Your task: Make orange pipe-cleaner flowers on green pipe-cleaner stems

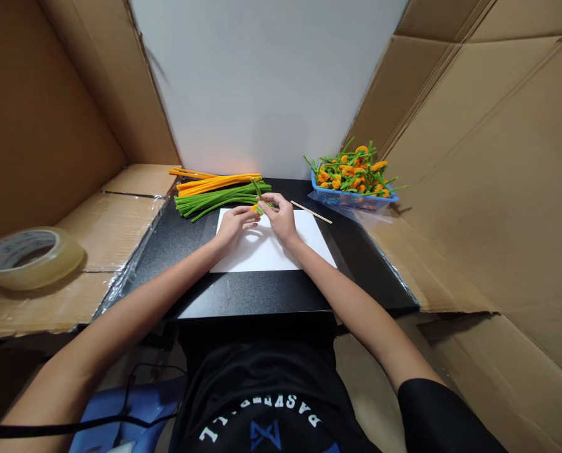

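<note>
Both my hands work together above a white paper sheet [281, 251], their fingertips meeting on a green pipe-cleaner stem [256, 189] with a small orange piece [257, 209] at its lower end. My left hand [236, 226] pinches the orange part from the left, and my right hand [278, 217] grips it from the right. Fingers hide most of the orange piece. Just beyond my hands lies a bundle of green pipe cleaners [219, 199], with straight orange pipe cleaners [214, 184] behind it. A thin wooden stick [311, 212] rests on the paper's far right corner.
A blue plastic basket [351, 200] heaped with orange-and-green pipe-cleaner flowers stands at the far right of the black table [247, 296]. A clear tape roll [30, 258] sits on cardboard at the left. Cardboard sheets [479, 189] line both sides, and a white wall stands behind.
</note>
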